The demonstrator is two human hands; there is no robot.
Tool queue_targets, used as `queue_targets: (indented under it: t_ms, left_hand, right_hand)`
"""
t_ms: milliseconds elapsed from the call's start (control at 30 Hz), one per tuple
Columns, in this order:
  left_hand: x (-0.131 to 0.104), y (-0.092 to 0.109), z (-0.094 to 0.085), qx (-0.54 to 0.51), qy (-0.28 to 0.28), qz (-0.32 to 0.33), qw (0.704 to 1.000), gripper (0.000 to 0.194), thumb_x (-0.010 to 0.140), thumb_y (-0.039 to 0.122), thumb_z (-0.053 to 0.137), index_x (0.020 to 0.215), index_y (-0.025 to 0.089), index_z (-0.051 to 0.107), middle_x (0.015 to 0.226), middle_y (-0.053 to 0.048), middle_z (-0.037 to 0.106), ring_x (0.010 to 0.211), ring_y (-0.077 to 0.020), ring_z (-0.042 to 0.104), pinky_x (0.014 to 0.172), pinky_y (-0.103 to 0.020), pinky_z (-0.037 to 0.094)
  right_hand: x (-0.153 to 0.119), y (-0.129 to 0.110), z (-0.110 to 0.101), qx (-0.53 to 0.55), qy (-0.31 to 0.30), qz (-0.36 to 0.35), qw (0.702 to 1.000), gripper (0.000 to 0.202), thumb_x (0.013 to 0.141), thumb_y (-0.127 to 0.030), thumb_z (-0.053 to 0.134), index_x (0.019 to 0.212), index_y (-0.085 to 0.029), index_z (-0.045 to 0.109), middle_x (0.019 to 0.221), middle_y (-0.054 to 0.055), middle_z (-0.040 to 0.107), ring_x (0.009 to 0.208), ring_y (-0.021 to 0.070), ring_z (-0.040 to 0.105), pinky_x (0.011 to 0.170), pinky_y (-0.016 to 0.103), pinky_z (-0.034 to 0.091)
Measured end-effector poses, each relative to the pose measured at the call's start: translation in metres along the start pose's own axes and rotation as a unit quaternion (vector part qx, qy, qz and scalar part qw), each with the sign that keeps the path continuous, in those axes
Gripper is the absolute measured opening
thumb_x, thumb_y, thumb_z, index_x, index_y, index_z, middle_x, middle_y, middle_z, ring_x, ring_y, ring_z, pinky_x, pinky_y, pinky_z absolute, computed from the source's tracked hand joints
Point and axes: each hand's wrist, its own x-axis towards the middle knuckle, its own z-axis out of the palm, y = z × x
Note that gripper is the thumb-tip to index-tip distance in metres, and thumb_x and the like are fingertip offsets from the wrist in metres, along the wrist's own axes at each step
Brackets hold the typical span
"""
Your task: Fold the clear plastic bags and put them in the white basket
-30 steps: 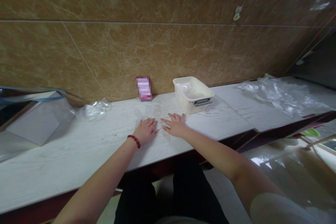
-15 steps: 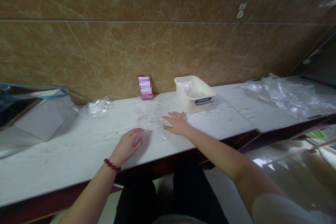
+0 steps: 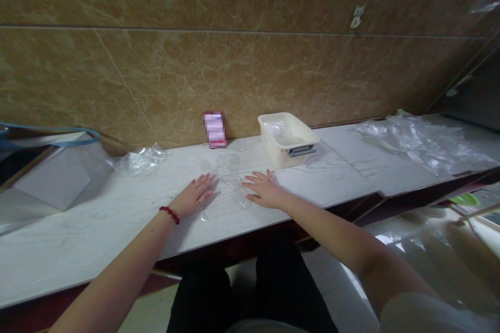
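Observation:
A thin clear plastic bag (image 3: 228, 179) lies on the white wood-grain table (image 3: 128, 218) between my hands; its outline is faint. My left hand (image 3: 194, 195), below a red bead bracelet (image 3: 170, 214), rests flat at the bag's left side, fingers spread. At the right side my right hand (image 3: 264, 190) lies palm down with its fingers apart. Just behind it stands a cream plastic bin (image 3: 279, 151) with a grey handle, and some clear plastic shows inside.
A phone (image 3: 214, 129) leans against the brown tiled wall. Crumpled clear plastic (image 3: 142, 160) lies to the left, beside a white box (image 3: 54, 177) with a blue strap (image 3: 74, 140). More clear plastic bags (image 3: 422, 143) spread over the table at right.
My left hand has moved forward and flattened, its fingers now spread. My right hand stays in nearly the same spot, with fingers slightly more spread.

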Motion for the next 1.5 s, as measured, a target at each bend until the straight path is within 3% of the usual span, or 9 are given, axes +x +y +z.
queue_targets:
  t_ms: [167, 300, 533, 833, 1033, 1167, 1267, 1400, 1500]
  left_hand:
    - [-0.042, 0.009, -0.027, -0.063, -0.013, 0.065, 0.996, 0.049, 0.079, 0.044, 0.038, 0.124, 0.027, 0.037, 0.134, -0.003, 0.032, 0.121, -0.018, 0.03, 0.1, -0.037, 0.023]
    - [-0.063, 0.02, -0.027, -0.114, -0.047, 0.099, 0.987, 0.042, 0.077, 0.039, 0.044, 0.116, 0.026, 0.048, 0.129, -0.003, 0.04, 0.119, -0.0174, 0.034, 0.099, -0.035, 0.028]
    - [-0.051, 0.027, -0.001, -0.131, 0.048, 0.041, 0.989, 0.029, 0.082, 0.035, 0.035, 0.083, 0.018, 0.059, 0.106, -0.006, 0.059, 0.104, -0.0167, 0.049, 0.093, -0.034, 0.036]
    - [-0.069, 0.043, -0.026, -0.219, 0.079, -0.06, 0.971, 0.032, 0.084, 0.037, 0.029, 0.102, 0.018, 0.047, 0.107, -0.007, 0.057, 0.102, -0.0167, 0.051, 0.09, -0.033, 0.038]
    - [-0.087, 0.051, -0.028, -0.275, 0.085, -0.062, 0.956, 0.028, 0.082, 0.037, 0.034, 0.1, 0.019, 0.045, 0.107, -0.009, 0.056, 0.101, -0.0183, 0.051, 0.088, -0.037, 0.039]
    - [-0.089, 0.046, -0.02, -0.196, 0.076, -0.015, 0.978, 0.047, 0.071, 0.041, 0.052, 0.111, 0.02, 0.042, 0.117, -0.01, 0.049, 0.106, -0.0217, 0.047, 0.09, -0.04, 0.039]
    - [-0.082, 0.04, -0.015, -0.127, 0.112, -0.019, 0.985, 0.032, 0.071, 0.039, 0.05, 0.096, 0.019, 0.054, 0.118, -0.01, 0.05, 0.111, -0.0233, 0.043, 0.093, -0.041, 0.034]
    - [-0.072, 0.04, -0.015, -0.171, 0.072, -0.016, 0.983, 0.022, 0.077, 0.035, 0.04, 0.083, 0.021, 0.056, 0.11, -0.006, 0.056, 0.104, -0.0186, 0.049, 0.091, -0.036, 0.037]
    - [-0.062, 0.042, -0.016, -0.221, 0.098, -0.043, 0.969, 0.023, 0.075, 0.033, 0.041, 0.085, 0.019, 0.055, 0.104, -0.006, 0.059, 0.097, -0.0173, 0.053, 0.087, -0.033, 0.04]
  right_hand:
    - [-0.015, 0.01, -0.006, 0.006, 0.024, -0.025, 0.999, 0.04, 0.08, -0.042, 0.04, 0.117, -0.028, 0.045, 0.128, 0.004, 0.039, 0.122, 0.0211, 0.022, 0.097, 0.051, 0.002]
    - [-0.025, 0.011, -0.006, 0.017, 0.043, -0.033, 0.998, 0.034, 0.077, -0.036, 0.047, 0.109, -0.027, 0.052, 0.123, 0.004, 0.045, 0.117, 0.0205, 0.029, 0.098, 0.049, 0.004]
    - [-0.028, 0.001, -0.001, 0.06, 0.049, -0.034, 0.996, 0.043, 0.074, -0.044, 0.05, 0.113, -0.027, 0.048, 0.119, 0.005, 0.048, 0.115, 0.0207, 0.031, 0.098, 0.049, 0.008]
    - [-0.014, -0.001, 0.001, 0.072, -0.01, -0.071, 0.995, 0.084, 0.062, -0.056, 0.056, 0.132, -0.023, 0.021, 0.137, 0.008, 0.022, 0.126, 0.0221, 0.012, 0.1, 0.043, 0.008]
    - [0.009, -0.013, 0.009, 0.079, -0.037, -0.153, 0.984, 0.046, 0.081, -0.026, 0.042, 0.125, -0.026, 0.035, 0.134, 0.003, 0.031, 0.127, 0.0154, 0.015, 0.101, 0.04, 0.009]
    - [0.011, -0.017, 0.009, 0.11, -0.062, -0.191, 0.973, 0.041, 0.081, -0.014, 0.037, 0.12, -0.025, 0.043, 0.127, 0.001, 0.042, 0.122, 0.0105, 0.027, 0.101, 0.035, 0.014]
    - [0.003, -0.019, 0.006, 0.129, -0.065, -0.203, 0.968, 0.042, 0.08, -0.015, 0.039, 0.12, -0.024, 0.042, 0.125, 0.001, 0.045, 0.118, 0.0095, 0.034, 0.101, 0.033, 0.015]
    - [-0.005, -0.025, 0.004, 0.182, -0.031, -0.16, 0.97, 0.034, 0.083, -0.022, 0.035, 0.115, -0.024, 0.048, 0.116, -0.001, 0.053, 0.107, 0.0081, 0.046, 0.098, 0.028, 0.025]
    - [0.0, -0.03, 0.007, 0.222, 0.023, -0.067, 0.972, 0.03, 0.083, -0.027, 0.036, 0.104, -0.02, 0.056, 0.105, 0.001, 0.059, 0.098, 0.0098, 0.052, 0.087, 0.024, 0.036]
